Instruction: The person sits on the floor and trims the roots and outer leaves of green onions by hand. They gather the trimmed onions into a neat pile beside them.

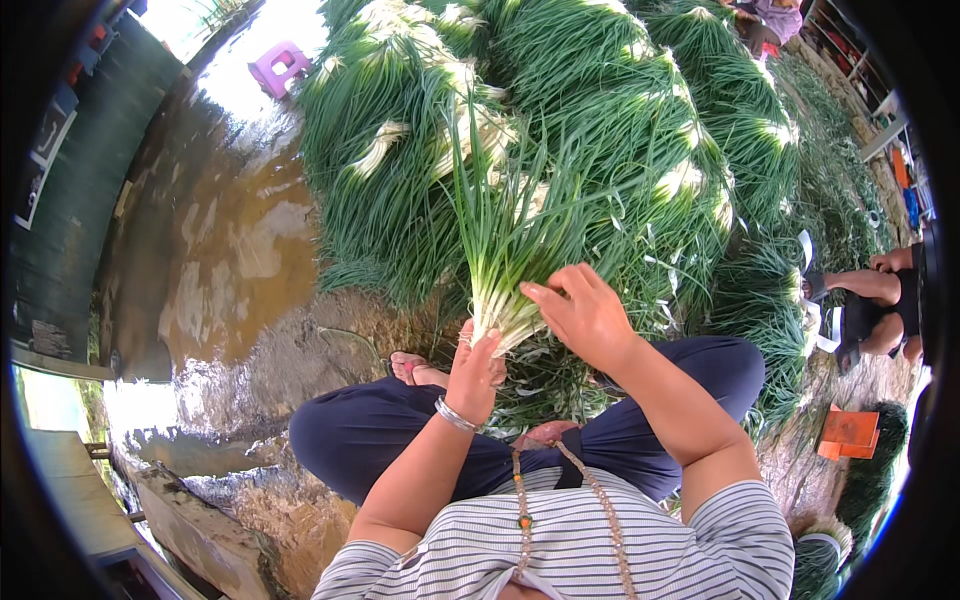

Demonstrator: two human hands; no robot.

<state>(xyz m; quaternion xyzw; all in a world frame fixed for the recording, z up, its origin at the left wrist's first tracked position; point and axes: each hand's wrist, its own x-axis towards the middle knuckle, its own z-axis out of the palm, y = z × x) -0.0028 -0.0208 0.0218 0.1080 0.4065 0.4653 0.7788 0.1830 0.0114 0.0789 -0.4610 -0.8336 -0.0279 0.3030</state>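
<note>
scallions (492,290): before heap (590,110) | stool (264,74): left of heap | box (848,434), probably: right

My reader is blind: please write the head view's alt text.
A person's left hand holds a bunch of long green onions by its white root end; the right hand is at its stalks. Similar onions lie heaped beyond.

Broad heap of green, white-based spring onions (580,90): one; its bunches overlap too much to count;
Loose green-and-white spring-onion handful (488,285): one; before the heap;
Wearer's bare left hand (478,372) and bare right hand (588,318): two; before the heap;
Pink plastic stool (268,74): one; left of the heap;
Boxy orange object (850,433): one; lower right of the heap;
Dark-clothed person (870,286) and pink-clothed person (780,20), partly seen: two; right and upper right of the heap
</note>
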